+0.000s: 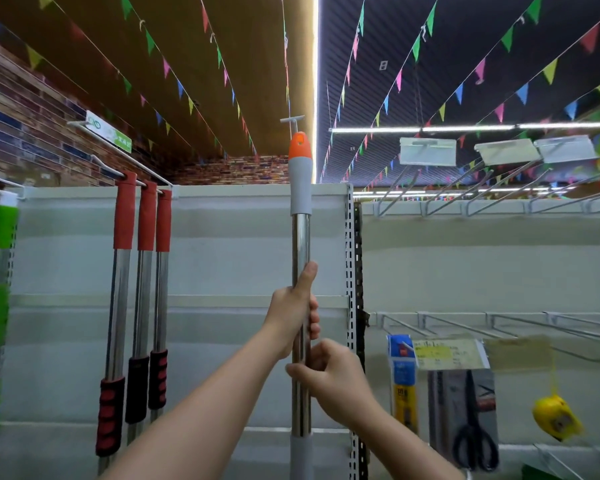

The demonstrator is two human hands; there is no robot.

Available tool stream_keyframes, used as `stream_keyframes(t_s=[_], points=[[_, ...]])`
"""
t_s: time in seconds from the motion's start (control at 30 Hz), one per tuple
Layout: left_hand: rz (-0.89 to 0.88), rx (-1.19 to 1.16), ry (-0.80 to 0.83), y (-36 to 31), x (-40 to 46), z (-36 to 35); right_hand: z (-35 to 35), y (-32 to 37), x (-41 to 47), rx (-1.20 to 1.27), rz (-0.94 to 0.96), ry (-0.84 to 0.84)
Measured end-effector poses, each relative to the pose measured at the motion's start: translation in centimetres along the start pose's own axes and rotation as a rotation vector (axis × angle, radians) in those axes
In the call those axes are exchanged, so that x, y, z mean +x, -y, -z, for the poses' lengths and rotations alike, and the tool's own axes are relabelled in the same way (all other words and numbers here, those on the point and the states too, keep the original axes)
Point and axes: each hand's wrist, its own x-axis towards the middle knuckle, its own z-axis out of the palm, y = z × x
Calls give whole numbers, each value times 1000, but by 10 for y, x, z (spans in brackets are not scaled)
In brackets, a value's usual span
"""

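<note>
Where the pole was: the pole (300, 244) stood upright before the white panel (229, 258), with its orange cap (299, 145) just under a hook (292, 120) overhead. Whether cap and hook touched could not be told.
Left hand: the left hand (293, 317) was wrapped round the bare steel shaft with the thumb laid up along it, and was the higher of the two.
Right hand: the right hand (336, 382) gripped the shaft just below, fingers curled round it, close to the left hand.
Make: a chrome tube, with a grey top sleeve (300, 188) under the cap and a grey bottom sleeve (301, 455) at the lower edge of view. The tool's head was out of view.
Handling: the pole was likely stiff and light for its length, but top-heavy in swing when held this low. The polished steel looked slippery, so a full wrap suited it better than a pinch.
Where to hold: two hands spaced apart on the shaft were probably best, or one hand on the bottom sleeve, which looked less slick.
Risk: the hole in the cap was small, and a slight tilt at the hands would carry the cap wide of the hook.
Nearby: three red poles (123, 216) hung to the left. Scissors (475, 441) and a yellow tape (555, 417) hung to the right, well apart from the pole.
</note>
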Motion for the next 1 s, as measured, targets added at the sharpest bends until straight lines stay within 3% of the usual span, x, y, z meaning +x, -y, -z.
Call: stream_keyframes(t_s=[1.0], points=[[-58,-76,-5,19,29,27,-28,-8,28,17,62,2]])
